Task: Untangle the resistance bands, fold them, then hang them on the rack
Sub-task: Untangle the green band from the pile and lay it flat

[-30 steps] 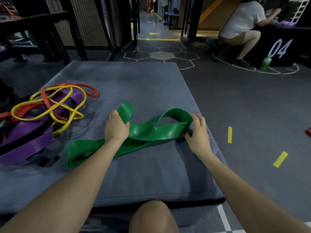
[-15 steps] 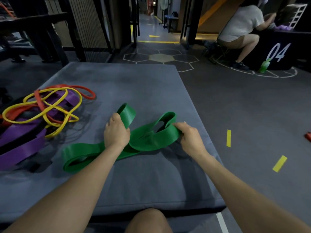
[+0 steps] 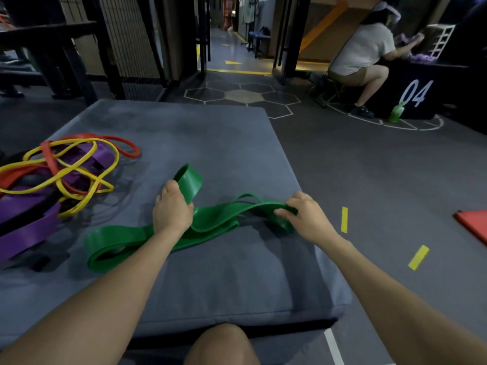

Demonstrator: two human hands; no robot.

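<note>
A wide green resistance band [image 3: 123, 239] lies stretched across the grey mat [image 3: 210, 138], its loops overlapping in the middle. My left hand [image 3: 171, 210] grips it near the centre, where one short loop stands up behind the fingers. My right hand [image 3: 305, 216] is closed on the band's right end and presses it flat toward the mat. At the mat's left edge sits a tangled pile: a thin yellow band [image 3: 71, 177], an orange-red band [image 3: 126, 147] and a wide purple band [image 3: 29, 233] underneath. No hanging rack can be identified.
My knee [image 3: 221, 343] shows at the mat's near edge. A person [image 3: 366, 54] crouches at the far right by a black box marked 04 [image 3: 416, 93], next to a green bottle [image 3: 396, 113]. Black frames and mesh stand behind the mat. A red mat corner [image 3: 474, 225] lies right.
My right hand has brought the band's raised right loop down and flattened it toward the mat. My left hand kept its grip in the middle. The tangled pile has not moved.
</note>
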